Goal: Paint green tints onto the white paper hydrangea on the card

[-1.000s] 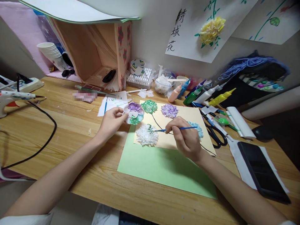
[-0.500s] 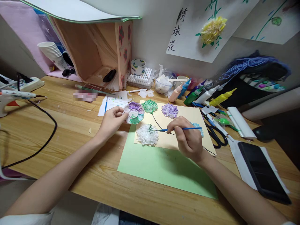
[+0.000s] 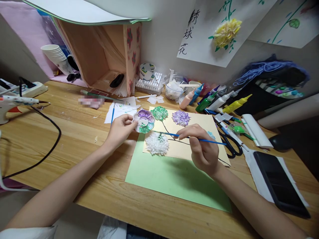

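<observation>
Between thumb and fingers, my left hand holds a small flower-shaped paint palette with purple, green and pale blue paint. My right hand grips a thin blue paintbrush, its tip pointing left near the palette's lower right edge. Below the brush tip lies a white ruffled flower with some green paint at its top. Green and purple flowers sit along the upper part of the cream sheet. A light blue flower is partly hidden behind my right hand. Dark drawn stems link the flowers.
Under the cream sheet is a green sheet. Black scissors and a phone lie to the right. Paint bottles stand at the back. At left are a glue gun and its black cord.
My right hand has shifted slightly right and down. The brush tip has lifted off the white flower and now points up-left toward the palette. The palette has moved slightly right.
</observation>
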### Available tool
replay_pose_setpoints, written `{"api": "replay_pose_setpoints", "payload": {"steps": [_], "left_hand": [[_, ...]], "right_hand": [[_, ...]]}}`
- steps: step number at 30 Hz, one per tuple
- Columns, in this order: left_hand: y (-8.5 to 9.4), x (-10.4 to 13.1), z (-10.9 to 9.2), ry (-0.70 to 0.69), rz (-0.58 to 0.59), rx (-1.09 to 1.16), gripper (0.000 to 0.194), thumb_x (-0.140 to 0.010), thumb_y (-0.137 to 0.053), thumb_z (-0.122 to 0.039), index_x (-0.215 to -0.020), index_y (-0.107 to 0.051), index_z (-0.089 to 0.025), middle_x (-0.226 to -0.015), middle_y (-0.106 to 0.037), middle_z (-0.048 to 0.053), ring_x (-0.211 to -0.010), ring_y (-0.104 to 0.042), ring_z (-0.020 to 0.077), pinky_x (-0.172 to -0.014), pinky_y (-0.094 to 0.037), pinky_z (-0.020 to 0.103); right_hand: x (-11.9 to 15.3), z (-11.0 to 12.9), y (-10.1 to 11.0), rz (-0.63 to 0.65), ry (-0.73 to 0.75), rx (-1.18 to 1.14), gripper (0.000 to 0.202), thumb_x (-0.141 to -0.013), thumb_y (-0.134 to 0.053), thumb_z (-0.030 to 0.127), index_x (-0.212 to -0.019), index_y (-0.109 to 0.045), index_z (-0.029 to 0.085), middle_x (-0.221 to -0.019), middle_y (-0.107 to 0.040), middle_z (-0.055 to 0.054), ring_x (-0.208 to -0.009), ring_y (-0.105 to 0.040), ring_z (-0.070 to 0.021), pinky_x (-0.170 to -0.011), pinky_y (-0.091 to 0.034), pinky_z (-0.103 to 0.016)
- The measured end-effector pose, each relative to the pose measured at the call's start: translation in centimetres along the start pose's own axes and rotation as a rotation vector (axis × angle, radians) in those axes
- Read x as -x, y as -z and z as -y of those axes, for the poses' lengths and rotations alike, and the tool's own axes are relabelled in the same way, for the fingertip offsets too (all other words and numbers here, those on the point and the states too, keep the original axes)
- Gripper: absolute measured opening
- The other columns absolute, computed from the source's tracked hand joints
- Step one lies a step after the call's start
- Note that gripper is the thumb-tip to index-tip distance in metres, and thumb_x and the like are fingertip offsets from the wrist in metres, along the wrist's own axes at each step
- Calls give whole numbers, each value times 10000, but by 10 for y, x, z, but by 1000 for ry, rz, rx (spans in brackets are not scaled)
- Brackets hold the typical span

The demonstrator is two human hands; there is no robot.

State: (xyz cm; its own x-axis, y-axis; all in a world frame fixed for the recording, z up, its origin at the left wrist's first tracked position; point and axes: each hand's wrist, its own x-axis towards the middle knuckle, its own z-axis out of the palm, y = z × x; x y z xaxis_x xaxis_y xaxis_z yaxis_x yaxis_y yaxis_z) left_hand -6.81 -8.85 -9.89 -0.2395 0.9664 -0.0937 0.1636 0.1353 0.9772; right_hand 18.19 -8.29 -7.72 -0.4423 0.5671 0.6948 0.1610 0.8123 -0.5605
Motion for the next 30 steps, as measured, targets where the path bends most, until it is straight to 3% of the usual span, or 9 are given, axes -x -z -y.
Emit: {"api": "replay_pose_setpoints", "payload": {"steps": [6,14,16,21,30], "left_hand": [[-1,2,0,-10,15,-9,259,-699,-687,-401,-772,-587,-173,-611,-633,-20,-592,-612,136,-619,-471,236],[-1,3,1,-1,16,-19,245,-704,-680,-396,-763,-575,-182,-602,-616,-29,-594,-600,134,-615,-456,232],[0,2,0,3,3,-24,249,-696,-684,-395,-763,-579,-179,-607,-619,-27,-594,-597,134,-611,-452,232],[1,1,-6,12,-25,-14,259,-672,-698,-391,-753,-592,-169,-591,-617,-26,-583,-592,127,-606,-452,223],[-1,5,-18,66,-43,58,234,-640,-714,-341,-705,-571,-167,-574,-608,-25,-564,-587,115,-559,-447,207]], "right_hand": [[2,0,-6,141,-27,33,190,-922,-417,118,-1017,-559,201,-913,-658,-62,-868,-599,-166,-757,-487,-325],[1,-1,-5,166,-64,57,192,-931,-408,141,-1015,-566,211,-926,-656,-55,-873,-602,-167,-758,-491,-327],[0,-2,-3,134,-80,46,196,-936,-401,154,-999,-577,214,-906,-653,-47,-868,-603,-167,-762,-486,-331],[1,-5,0,-146,-158,-8,230,-959,-365,186,-922,-590,216,-859,-617,-30,-794,-592,-149,-706,-474,-315],[4,-13,-5,-17,-211,62,242,-964,-360,214,-854,-575,207,-787,-610,-22,-737,-579,-146,-686,-461,-313]]}}
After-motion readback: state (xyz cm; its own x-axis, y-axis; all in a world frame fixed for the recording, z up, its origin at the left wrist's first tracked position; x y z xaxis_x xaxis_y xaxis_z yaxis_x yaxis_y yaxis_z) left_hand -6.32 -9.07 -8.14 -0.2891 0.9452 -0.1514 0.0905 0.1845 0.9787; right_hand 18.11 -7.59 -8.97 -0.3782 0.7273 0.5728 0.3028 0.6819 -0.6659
